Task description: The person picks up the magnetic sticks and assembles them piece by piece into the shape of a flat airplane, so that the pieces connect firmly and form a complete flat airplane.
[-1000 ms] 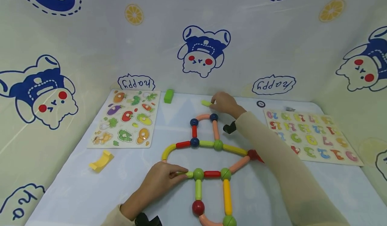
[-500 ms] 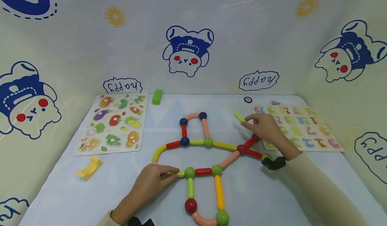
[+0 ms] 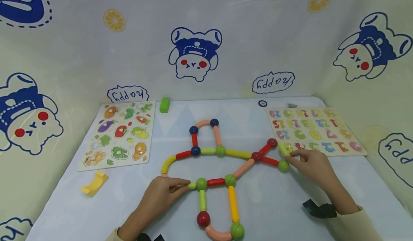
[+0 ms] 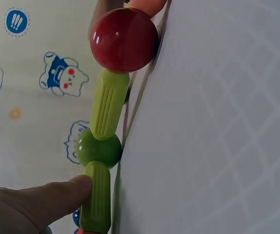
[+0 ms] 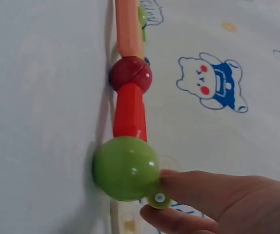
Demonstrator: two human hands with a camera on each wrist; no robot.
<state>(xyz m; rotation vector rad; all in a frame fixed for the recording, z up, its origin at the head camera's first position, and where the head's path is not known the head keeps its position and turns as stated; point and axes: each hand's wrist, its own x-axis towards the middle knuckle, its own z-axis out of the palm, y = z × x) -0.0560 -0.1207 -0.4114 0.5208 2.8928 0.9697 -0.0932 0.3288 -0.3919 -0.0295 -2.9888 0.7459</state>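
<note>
A figure of magnetic rods and balls lies on the table, its outline made of red, green, yellow and pink rods. My left hand (image 3: 161,196) pinches a light green rod (image 4: 96,204) at the figure's lower left, joined to a green ball (image 3: 201,184). At the right end, two red rods fork from a red ball (image 3: 256,157) to another red ball (image 3: 272,142) and a green ball (image 3: 283,166). Between thumb and finger, my right hand (image 3: 314,167) holds a loose light green rod (image 3: 284,149) close beside that green ball; the right wrist view shows its round end.
A vegetable puzzle board (image 3: 117,135) lies at the left and a number puzzle board (image 3: 317,130) at the right. A green block (image 3: 164,105) stands at the back edge. A yellow curved block (image 3: 95,183) is at the left front. A small black ring (image 3: 262,103) lies at the back.
My right hand has carried the light green rod from the table's back edge rightward and toward me, to the forked end of the figure. The left hand keeps its pinch.
</note>
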